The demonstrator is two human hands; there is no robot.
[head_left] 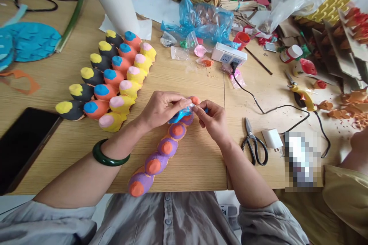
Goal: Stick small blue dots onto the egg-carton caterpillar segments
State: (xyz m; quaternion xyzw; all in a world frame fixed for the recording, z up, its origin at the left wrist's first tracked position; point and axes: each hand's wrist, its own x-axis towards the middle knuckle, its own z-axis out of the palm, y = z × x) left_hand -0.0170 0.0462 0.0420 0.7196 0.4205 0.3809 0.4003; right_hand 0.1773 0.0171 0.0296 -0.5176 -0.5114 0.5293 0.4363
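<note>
Both hands meet over a small clear plastic packet of blue clay (181, 115). My left hand (163, 108) pinches its left side, and the fingers of my right hand (211, 116) pinch its right end. Under the packet runs a strip of purple egg-carton bumps (156, 162) with orange tops, slanting toward the table's front edge; its far part is partly covered by my hands. To the left stand rows of painted carton bumps: black with yellow tops (82, 92), orange with blue tops (115, 78), and yellow with pink tops (132, 89).
Scissors (253, 141), a white charger (272, 139) and a glue gun (303, 96) lie to the right. A power strip (228, 54) trails a black cable. A white bottle (116, 2) stands behind the rows; a black tablet (25, 145) lies left. A person's sleeve (345, 191) is at right.
</note>
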